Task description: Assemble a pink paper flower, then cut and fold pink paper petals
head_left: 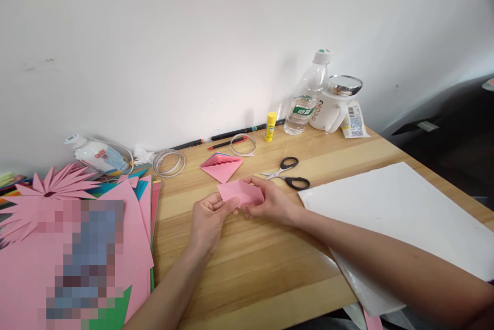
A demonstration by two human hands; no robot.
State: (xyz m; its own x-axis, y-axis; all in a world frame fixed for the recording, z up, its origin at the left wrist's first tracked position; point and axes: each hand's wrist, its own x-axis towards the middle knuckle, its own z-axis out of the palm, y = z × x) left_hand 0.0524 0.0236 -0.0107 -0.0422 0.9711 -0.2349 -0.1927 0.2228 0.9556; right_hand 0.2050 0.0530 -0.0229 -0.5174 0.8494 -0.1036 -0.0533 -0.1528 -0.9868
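Between my two hands is a small piece of pink paper (242,192), raised a little above the wooden table. My left hand (211,216) pinches its lower left part, thumb on top. On its right end, my right hand (272,200) grips with the fingers behind the sheet and the thumb below. Just beyond the paper lies a stack of folded pink paper pieces (221,167). Black-handled scissors (287,173) rest part-open to the right of it. A yellow glue stick (270,127) stands upright farther back.
Pink paper sheets (135,227) and a pink paper star (48,193) cover the left side. A white board (401,216) lies at right. Along the wall are a water bottle (304,96), a white mug (328,108), a red pen (227,143) and tape coils (169,163).
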